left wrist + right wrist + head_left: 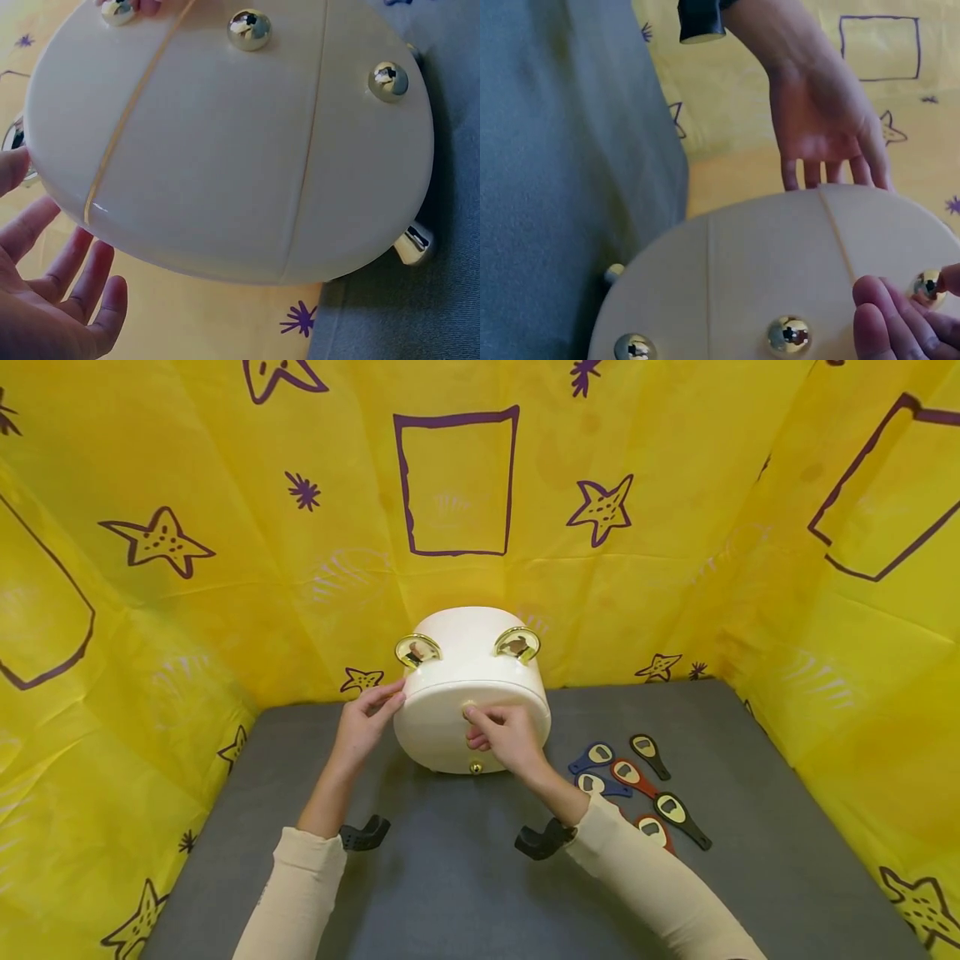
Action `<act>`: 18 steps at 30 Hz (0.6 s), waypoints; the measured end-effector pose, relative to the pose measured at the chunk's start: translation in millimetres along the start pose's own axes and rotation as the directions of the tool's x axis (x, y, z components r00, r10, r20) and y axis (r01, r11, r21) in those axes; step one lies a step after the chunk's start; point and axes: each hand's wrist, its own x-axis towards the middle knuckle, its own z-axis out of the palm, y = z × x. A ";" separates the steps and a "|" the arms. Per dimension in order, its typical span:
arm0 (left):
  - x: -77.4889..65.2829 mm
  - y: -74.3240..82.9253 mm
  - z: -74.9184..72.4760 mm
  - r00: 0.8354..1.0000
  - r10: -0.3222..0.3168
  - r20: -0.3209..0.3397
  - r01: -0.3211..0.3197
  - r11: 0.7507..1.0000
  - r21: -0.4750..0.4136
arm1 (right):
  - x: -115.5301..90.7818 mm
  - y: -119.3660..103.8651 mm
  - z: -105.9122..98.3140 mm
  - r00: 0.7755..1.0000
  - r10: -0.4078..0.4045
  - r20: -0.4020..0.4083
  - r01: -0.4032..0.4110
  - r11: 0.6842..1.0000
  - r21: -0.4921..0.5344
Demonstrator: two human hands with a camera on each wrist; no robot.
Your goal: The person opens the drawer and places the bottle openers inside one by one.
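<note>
A glossy white oval drawer box (427, 735) stands on the table against the back wall, with two gold ear-shaped pieces (517, 645) on top. Thin seams split its front into sections, each with a round gold knob (249, 30). With thumb and fingers, my right hand (506, 735) pinches the top gold knob (924, 290). My left hand (363, 718) touches the box's left side, its fingers loosely extended along the edge. All the front sections look flush, and what is inside the box is hidden.
Several bottle openers (678, 814), black, blue and red, lie on the grey table (450, 893) to the right; my right forearm partly covers some. Yellow cloth walls (337, 527) with purple drawings stand behind and at both sides. Black wrist mounts (542, 841) stick out from both wrists.
</note>
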 end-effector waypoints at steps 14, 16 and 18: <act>-8.1 8.0 2.7 0.960 0.266 -0.091 -0.263 0.964 0.043 | -34.7 -2.3 -6.4 0.997 -0.008 0.071 0.010 0.999 -0.039; -12.3 12.4 3.6 0.947 0.306 -0.097 -0.301 0.951 0.067 | -41.4 -2.3 -6.0 0.997 -0.019 0.080 0.022 0.999 -0.044; -15.4 14.1 3.8 0.940 0.329 -0.096 -0.321 0.943 0.086 | -48.1 -1.4 -5.4 0.996 -0.029 0.090 0.033 0.998 -0.045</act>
